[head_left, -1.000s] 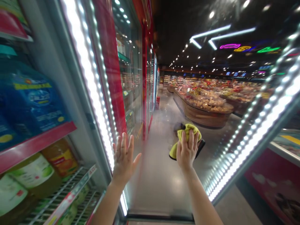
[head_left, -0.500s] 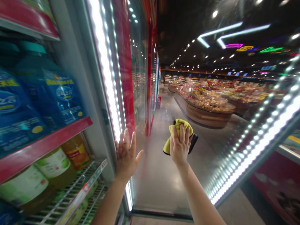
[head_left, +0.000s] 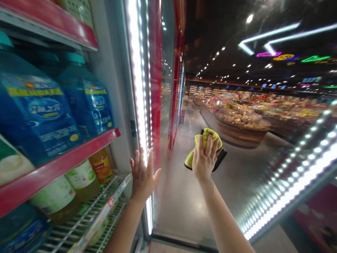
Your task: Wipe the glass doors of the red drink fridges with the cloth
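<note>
A glass cooler door stands in front of me, edged with bright LED strips. My right hand presses a yellow cloth with black trim flat against the glass; part of the cloth is bunched under the fingers and a dark flap shows at its right. My left hand is open, fingers spread and palm forward, at the door's left side by the light strip. It holds nothing. Whether its palm touches the glass, I cannot tell.
At left, cooler shelves with a red edge strip hold large blue bottles and juice bottles. A wire rack lies lower. Beyond the glass are a shop floor and a rounded wooden display stand heaped with goods.
My view has turned slightly left, so the shelves and bottles show further in. The right hand and cloth sit slightly further right and higher in view; the left hand has hardly moved.
</note>
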The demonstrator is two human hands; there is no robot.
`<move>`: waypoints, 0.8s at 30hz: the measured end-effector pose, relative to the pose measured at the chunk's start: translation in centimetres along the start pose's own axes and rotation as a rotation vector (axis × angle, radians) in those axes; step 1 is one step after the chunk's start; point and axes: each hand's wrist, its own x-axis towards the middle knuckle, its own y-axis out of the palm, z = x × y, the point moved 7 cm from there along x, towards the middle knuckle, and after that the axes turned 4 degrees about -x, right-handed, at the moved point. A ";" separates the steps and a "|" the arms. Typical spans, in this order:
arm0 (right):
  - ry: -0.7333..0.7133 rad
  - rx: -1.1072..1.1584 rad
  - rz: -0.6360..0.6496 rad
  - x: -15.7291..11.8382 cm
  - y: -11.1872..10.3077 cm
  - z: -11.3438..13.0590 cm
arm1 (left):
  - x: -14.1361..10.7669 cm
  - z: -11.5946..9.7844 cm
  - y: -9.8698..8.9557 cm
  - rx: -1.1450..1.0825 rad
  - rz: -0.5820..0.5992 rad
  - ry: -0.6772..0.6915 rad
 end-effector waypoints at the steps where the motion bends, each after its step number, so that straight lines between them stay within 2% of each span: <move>1: -0.004 0.005 -0.004 0.5 0.2 0.9 | 0.0 -0.1 0.0 0.002 0.001 0.001; 4: -0.200 0.042 0.068 -0.1 1.1 4.3 | 0.0 -0.2 0.1 0.009 0.004 0.005; 7: -0.425 0.088 0.139 -2.7 1.4 5.6 | 0.1 0.3 -0.1 0.006 -0.002 -0.013; 9: -0.453 0.110 0.161 -3.5 1.3 5.3 | 0.0 0.8 -0.4 0.010 -0.008 -0.033; 11: -0.393 0.125 0.155 -2.8 1.2 5.3 | -0.2 1.3 -0.8 0.027 -0.012 -0.048; 15: -0.283 0.165 0.098 0.0 1.5 8.1 | -0.6 1.7 -1.6 0.071 -0.002 -0.061; 17: -0.351 0.219 0.117 0.0 2.1 10.2 | -0.7 1.8 -1.9 0.082 0.001 -0.074; 19: -0.494 0.283 0.170 -1.2 2.6 11.5 | -0.7 1.9 -2.2 0.086 -0.005 -0.092; 22: -0.695 0.340 0.232 -3.5 2.6 11.3 | -0.8 2.3 -2.3 0.086 -0.012 -0.111; 24: -0.717 0.338 0.217 -3.4 2.1 10.6 | -1.0 2.5 -2.3 0.091 -0.010 -0.107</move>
